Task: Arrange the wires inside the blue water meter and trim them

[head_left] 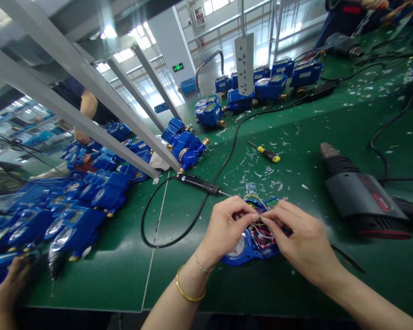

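wires [263, 234] are pinched by left hand [226, 227] and right hand [301, 234], bare table [242, 289] separating blue meter [249, 249] from edge [248, 312].

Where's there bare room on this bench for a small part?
On the green bench, between the pale seam and the blue meters at left. A smaller patch, with scraps, lies between the yellow-black screwdriver and nearer heat gun. It's crowded around the open meter, where the left hand and right hand work.

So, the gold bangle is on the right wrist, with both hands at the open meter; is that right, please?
Not quite: the head view shows the gold bangle on the left wrist; the left hand and right hand are indeed at the open meter.
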The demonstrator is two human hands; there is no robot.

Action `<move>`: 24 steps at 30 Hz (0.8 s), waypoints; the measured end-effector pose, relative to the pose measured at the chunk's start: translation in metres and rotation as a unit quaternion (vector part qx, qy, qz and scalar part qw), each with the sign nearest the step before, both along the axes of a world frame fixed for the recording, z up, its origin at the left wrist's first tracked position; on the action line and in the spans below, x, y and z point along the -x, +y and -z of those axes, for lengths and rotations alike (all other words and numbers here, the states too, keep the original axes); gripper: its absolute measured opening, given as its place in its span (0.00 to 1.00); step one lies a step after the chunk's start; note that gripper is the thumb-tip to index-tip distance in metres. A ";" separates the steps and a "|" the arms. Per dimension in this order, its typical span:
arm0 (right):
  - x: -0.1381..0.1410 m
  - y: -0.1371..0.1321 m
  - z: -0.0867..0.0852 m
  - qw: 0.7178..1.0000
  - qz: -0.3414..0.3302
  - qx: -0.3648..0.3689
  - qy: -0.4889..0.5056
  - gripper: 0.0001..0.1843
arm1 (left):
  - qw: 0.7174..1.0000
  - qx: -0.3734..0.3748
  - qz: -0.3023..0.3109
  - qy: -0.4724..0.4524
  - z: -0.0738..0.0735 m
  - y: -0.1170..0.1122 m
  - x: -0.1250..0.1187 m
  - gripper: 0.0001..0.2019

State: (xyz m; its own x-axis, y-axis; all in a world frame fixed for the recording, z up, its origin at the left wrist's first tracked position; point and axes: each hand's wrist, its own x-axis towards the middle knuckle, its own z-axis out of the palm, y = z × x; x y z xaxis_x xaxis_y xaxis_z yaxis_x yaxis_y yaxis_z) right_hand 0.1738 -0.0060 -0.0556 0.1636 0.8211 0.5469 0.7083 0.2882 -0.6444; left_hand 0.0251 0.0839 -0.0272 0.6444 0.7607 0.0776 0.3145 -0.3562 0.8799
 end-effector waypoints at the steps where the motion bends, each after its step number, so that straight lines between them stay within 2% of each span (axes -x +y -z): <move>1: 0.001 0.000 0.000 1.000 0.001 -0.001 0.002 0.07 | 1.000 -0.003 -0.006 -0.003 0.000 0.000 0.000 0.05; 9: 0.007 0.000 0.003 1.000 0.018 -0.004 -0.007 0.08 | 0.999 0.014 -0.032 -0.011 -0.004 0.000 -0.001 0.05; 14: 0.002 -0.002 0.004 0.999 0.034 -0.004 -0.012 0.09 | 0.991 -0.026 -0.130 0.017 -0.006 0.008 0.009 0.08; 19: -0.003 -0.004 0.005 1.000 0.018 0.023 0.010 0.07 | 0.989 -0.059 -0.124 0.057 -0.013 0.010 0.026 0.06; 24: -0.005 -0.005 0.003 0.999 0.009 0.028 0.020 0.05 | 0.946 -0.167 -0.246 0.133 -0.015 0.020 0.055 0.09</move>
State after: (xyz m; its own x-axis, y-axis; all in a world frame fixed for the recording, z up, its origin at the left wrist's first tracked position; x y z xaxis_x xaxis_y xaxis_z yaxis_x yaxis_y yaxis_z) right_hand 0.1784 -0.0110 -0.0588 0.1994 0.8468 0.4932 0.6867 0.2383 -0.6868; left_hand -0.0304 0.1042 -0.0118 0.2495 0.9352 0.2512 0.7088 -0.3531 0.6107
